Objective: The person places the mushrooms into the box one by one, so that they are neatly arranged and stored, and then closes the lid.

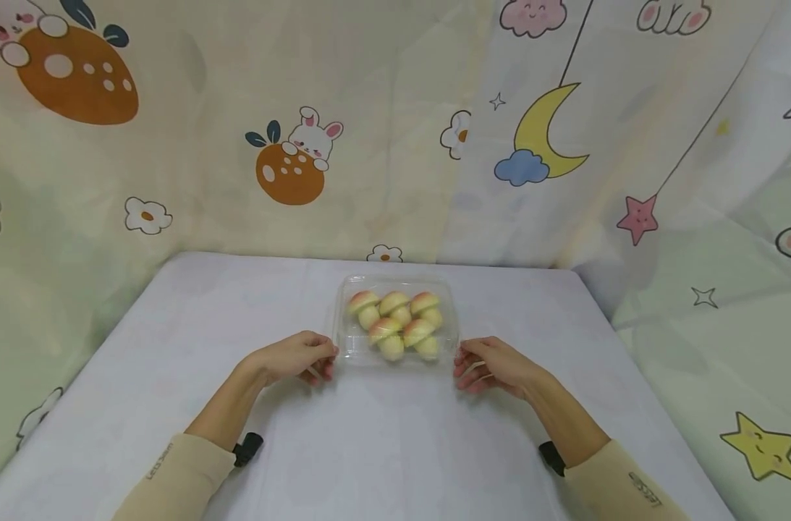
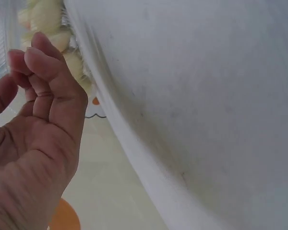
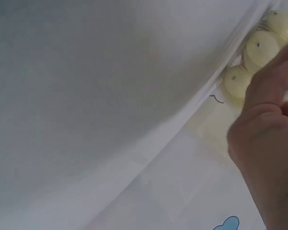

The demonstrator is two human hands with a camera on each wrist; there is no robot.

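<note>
A clear plastic box sits toward the back of the white table. Inside it lie several mushroom-shaped buns with pale yellow stems and caps blushed pink-red. At the box's left edge, near its front corner, my left hand pinches the rim between thumb and fingertips. My right hand pinches the rim on the opposite side, its lower fingers loosely curled. The left wrist view shows the thumb and curled fingers beside the clear wall. In the right wrist view, the hand partly hides the box, and its fingertips are cut off.
A white cloth covers the table. Behind it and at both sides hangs a printed curtain with rabbits, stars and a moon. Each wrist wears a small black device, the left one and the right one.
</note>
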